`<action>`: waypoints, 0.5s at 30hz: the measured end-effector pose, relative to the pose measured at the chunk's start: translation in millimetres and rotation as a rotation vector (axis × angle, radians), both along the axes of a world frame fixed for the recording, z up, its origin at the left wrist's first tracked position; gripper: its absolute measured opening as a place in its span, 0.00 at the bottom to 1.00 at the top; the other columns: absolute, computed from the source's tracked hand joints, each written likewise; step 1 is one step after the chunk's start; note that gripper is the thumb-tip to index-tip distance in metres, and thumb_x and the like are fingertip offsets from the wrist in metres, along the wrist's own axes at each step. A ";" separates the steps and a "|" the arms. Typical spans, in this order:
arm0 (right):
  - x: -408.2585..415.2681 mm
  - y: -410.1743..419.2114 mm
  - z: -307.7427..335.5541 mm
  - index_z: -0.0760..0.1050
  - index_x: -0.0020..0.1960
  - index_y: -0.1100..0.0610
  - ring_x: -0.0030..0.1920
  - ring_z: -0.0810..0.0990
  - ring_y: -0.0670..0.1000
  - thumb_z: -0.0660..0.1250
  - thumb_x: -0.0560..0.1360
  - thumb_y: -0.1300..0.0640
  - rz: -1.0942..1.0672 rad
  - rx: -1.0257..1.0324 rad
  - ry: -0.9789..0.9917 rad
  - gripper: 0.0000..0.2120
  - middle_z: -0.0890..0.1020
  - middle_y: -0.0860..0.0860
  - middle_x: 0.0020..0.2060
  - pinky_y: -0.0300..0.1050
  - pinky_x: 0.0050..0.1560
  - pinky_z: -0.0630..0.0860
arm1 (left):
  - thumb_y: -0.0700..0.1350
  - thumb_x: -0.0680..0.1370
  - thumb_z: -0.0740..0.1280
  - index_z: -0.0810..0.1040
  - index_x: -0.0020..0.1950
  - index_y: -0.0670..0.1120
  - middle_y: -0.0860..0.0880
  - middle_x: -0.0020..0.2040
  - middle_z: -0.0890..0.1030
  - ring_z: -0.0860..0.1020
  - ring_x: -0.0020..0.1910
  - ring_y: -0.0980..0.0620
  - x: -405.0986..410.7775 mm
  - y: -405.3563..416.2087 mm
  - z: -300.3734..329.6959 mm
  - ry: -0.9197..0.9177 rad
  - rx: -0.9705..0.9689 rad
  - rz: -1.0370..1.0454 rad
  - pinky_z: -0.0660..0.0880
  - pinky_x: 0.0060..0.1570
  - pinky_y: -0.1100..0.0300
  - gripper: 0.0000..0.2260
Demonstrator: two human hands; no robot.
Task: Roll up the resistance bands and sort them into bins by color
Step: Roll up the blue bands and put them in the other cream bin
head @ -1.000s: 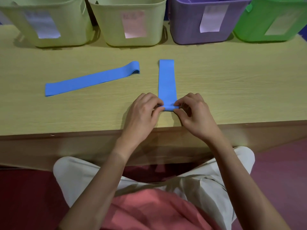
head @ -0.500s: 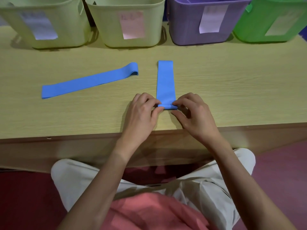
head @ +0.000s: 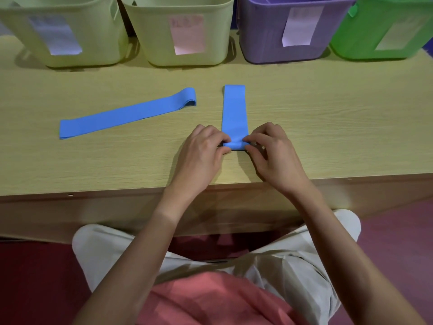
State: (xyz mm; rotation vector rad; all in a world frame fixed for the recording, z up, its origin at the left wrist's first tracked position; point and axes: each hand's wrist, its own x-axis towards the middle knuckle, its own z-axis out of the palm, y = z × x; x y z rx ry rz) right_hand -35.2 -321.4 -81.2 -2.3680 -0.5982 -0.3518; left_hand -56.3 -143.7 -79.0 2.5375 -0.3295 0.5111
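Roll at the near end of the blue resistance band (head: 235, 113) has thickened slightly; both hands, left hand (head: 203, 153) and right hand (head: 271, 153), pinch it. Bin (head: 290, 29) contents hidden.

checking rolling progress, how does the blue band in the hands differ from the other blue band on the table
The held band runs straight away from the person; the loose band lies slanted to its left. The held band's near end is curled into a small roll, pinched by the left hand and right hand; the loose band is unrolled and untouched. The held band shows less flat length than the loose band. Both are the same blue and lie on the table.
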 end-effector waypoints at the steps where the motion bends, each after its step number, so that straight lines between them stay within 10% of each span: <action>1: -0.1 0.4 0.0 0.79 0.55 0.61 0.49 0.74 0.52 0.66 0.77 0.61 0.000 0.003 -0.007 0.08 0.76 0.53 0.46 0.48 0.43 0.75 | 0.40 0.75 0.71 0.82 0.50 0.42 0.47 0.45 0.79 0.74 0.48 0.46 1.6 0.2 1.2 0.008 0.005 0.002 0.71 0.46 0.55 0.05; 15: 8.9 0.7 1.7 0.80 0.54 0.59 0.47 0.74 0.53 0.69 0.76 0.59 0.012 -0.043 -0.001 0.08 0.77 0.51 0.44 0.54 0.42 0.75 | 0.44 0.77 0.68 0.77 0.61 0.41 0.46 0.55 0.78 0.75 0.55 0.46 7.4 -1.7 4.7 0.005 0.032 -0.023 0.73 0.52 0.53 0.14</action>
